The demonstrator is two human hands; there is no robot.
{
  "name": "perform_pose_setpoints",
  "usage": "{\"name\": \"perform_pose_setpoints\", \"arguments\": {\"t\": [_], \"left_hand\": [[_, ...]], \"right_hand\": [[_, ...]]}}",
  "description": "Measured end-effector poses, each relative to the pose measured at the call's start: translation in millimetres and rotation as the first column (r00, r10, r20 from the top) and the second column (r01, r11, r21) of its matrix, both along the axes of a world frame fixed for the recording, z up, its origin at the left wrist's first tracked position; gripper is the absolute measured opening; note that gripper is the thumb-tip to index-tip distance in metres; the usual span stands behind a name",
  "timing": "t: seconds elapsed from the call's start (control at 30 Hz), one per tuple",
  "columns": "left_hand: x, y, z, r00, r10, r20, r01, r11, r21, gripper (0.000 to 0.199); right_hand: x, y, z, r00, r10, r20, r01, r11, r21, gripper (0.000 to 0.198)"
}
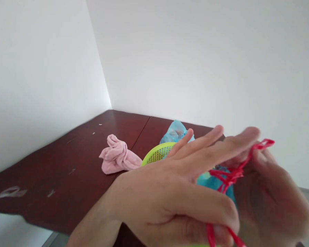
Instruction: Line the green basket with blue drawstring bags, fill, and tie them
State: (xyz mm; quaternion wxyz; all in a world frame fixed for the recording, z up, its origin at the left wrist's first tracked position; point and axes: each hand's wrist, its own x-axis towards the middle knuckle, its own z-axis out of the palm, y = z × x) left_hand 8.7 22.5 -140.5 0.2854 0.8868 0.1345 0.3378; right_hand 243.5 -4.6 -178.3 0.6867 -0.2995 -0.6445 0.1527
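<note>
Left hand pinches red string, tangled between it and the pinching right hand

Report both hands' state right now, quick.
Left hand: closed in a pinch, holding red string.
Right hand: slightly blurred, closed in a pinch, holding the same red string.

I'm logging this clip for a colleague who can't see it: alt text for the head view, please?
A person's left hand and right hand pinch bunched red string. Beyond them, a crumpled pink cloth lies on a dark reddish table, near a partly hidden lime-green basket and blue plastic bag.
</note>
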Motion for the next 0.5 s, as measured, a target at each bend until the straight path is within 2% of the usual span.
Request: {"name": "perform_pose_setpoints", "arguments": {"t": [0.03,0.1,0.17,0.3,0.43,0.5], "left_hand": [[0,5,0.4,1.000,0.011,0.006,-0.011,1.000,0.019,0.035],[0,14,1.1,1.000,0.018,0.016,-0.019,0.998,0.066,0.035],[-1,21,1.4,0.999,0.040,-0.005,-0.039,0.992,0.124,0.034],[-12,31,0.0,0.987,0.127,-0.094,-0.105,0.972,0.208,0.024],[-27,39,-5.3,0.967,0.169,-0.190,-0.140,0.978,0.158,0.029],[-33,40,-9.3,0.959,0.167,-0.228,-0.145,0.983,0.112,0.032]], "right_hand": [[8,13,1,0.985,0.114,-0.132,-0.121,0.992,-0.044,0.029],[27,33,4,0.909,0.190,-0.372,-0.224,0.973,-0.049,0.027],[48,43,4,0.855,0.194,-0.480,-0.211,0.977,0.019,0.024],[72,45,1,0.773,0.231,-0.591,-0.207,0.972,0.110,0.022],[74,44,1,0.661,0.219,-0.717,-0.117,0.975,0.191,0.019],[72,42,4,0.650,0.218,-0.728,-0.102,0.974,0.200,0.023]]}}
